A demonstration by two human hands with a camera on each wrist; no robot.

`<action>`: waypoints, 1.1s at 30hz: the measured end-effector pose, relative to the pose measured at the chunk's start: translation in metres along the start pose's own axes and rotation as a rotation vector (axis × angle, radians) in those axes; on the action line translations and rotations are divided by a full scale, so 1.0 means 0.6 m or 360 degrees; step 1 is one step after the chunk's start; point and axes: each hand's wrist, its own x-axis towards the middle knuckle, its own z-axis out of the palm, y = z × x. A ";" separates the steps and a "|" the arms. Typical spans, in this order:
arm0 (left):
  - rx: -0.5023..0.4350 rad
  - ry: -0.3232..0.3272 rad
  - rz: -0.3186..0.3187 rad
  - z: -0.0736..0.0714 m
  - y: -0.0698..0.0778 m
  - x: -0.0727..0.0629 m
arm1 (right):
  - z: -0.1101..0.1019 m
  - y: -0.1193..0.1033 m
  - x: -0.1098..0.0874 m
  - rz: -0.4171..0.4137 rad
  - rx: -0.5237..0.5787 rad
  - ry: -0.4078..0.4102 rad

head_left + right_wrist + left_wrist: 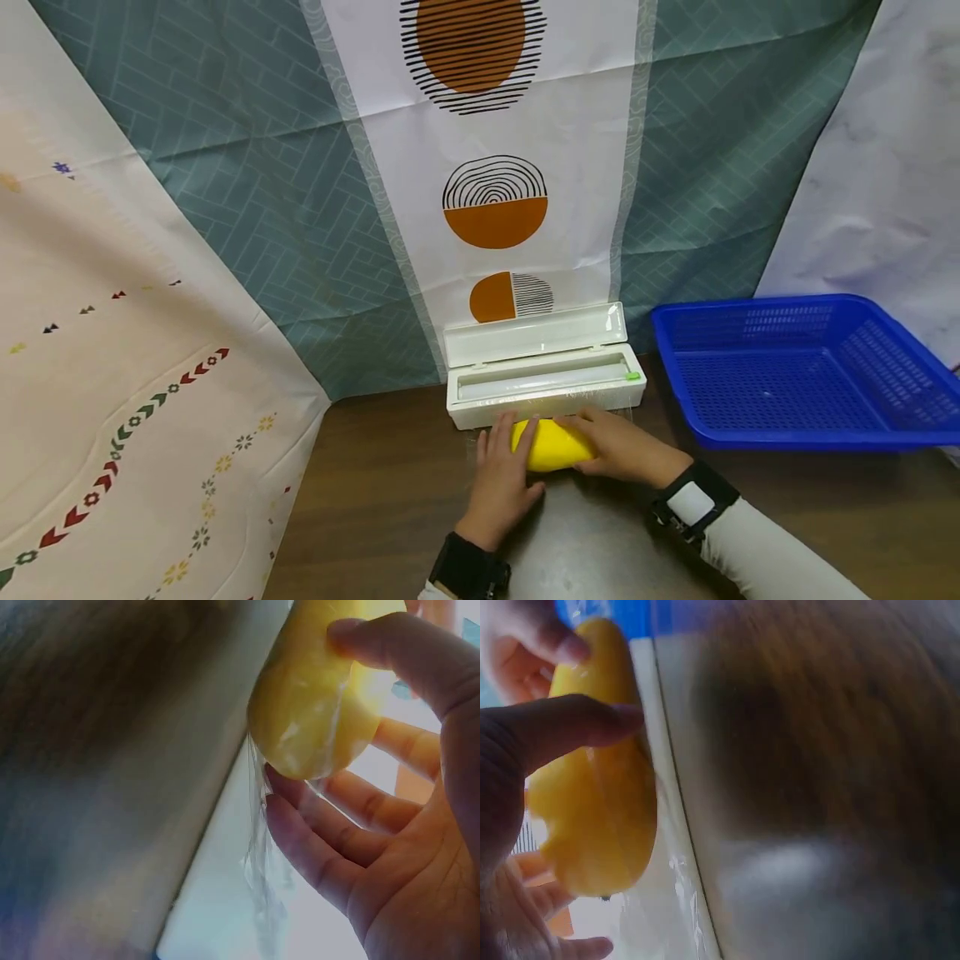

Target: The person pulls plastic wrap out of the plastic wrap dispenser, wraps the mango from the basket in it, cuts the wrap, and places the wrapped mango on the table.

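A smooth yellow mango lies sideways between both hands, just in front of a white cling film dispenser. Clear cling film trails from around its end in the right wrist view. My left hand holds the mango's left part, its thumb across the fruit in the left wrist view. At the opposite end, my right hand grips it, thumb on one side and fingers on the other. The dispenser's lid stands raised, showing the film roll inside.
A blue plastic basket stands to the right of the dispenser. A small green slider sits at the dispenser's right front edge. The brown wooden table reaches back to patterned cloths hanging behind.
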 end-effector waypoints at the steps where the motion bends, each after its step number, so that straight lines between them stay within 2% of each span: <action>1: 0.0028 0.0004 0.0004 0.000 0.002 0.001 | -0.003 -0.002 0.000 0.0010 0.0020 -0.0022; 7: 0.0124 0.0052 0.0044 -0.001 0.004 0.006 | -0.021 -0.009 -0.001 -0.0001 0.0082 -0.0087; 10: 0.0131 0.0085 0.0084 -0.004 0.002 0.009 | -0.028 -0.009 -0.001 -0.0002 0.0102 -0.0093; 14: 0.0096 0.0067 0.0134 -0.014 -0.001 0.011 | -0.037 -0.010 -0.001 -0.0001 0.0135 -0.0104; 20: -0.0128 0.0034 0.0149 -0.030 -0.011 0.015 | -0.050 -0.009 -0.004 -0.0007 0.0193 -0.0118; 27: -0.0417 -0.0039 0.0169 -0.051 -0.023 0.023 | -0.064 -0.001 -0.011 -0.0025 0.0348 -0.0146; 33: -0.0637 -0.0170 0.0142 -0.072 -0.030 0.024 | -0.067 0.004 -0.016 -0.0027 0.0450 -0.0171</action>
